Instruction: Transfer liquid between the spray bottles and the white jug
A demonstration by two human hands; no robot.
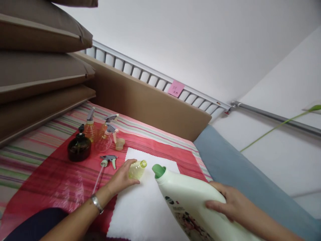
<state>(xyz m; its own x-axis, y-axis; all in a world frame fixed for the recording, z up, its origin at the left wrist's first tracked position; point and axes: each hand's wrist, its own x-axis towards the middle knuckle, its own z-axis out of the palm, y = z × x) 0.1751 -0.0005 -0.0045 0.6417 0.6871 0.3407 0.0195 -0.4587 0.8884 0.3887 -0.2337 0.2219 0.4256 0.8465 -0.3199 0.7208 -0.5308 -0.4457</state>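
Observation:
My left hand (124,175) is wrapped round a small clear yellow spray bottle (136,170) whose top is off; its open neck points up and to the right. My right hand (232,202) grips a large pale green detergent jug (185,190), tipped to the left. The jug's green pouring spout (158,170) sits just right of the bottle's neck, a small gap apart. No liquid stream can be seen between them. Left of my left hand, a grey and green trigger spray head (107,161) lies with its dip tube toward my forearm.
A dark pump bottle (79,148) and several spray bottles (103,140) stand at the left, beside a small beige cup (119,144). A white cloth (147,207) lies on the red plastic sheet (60,174). Stacked brown cushions (45,70) rise at the left; a brown board (145,97) borders the back.

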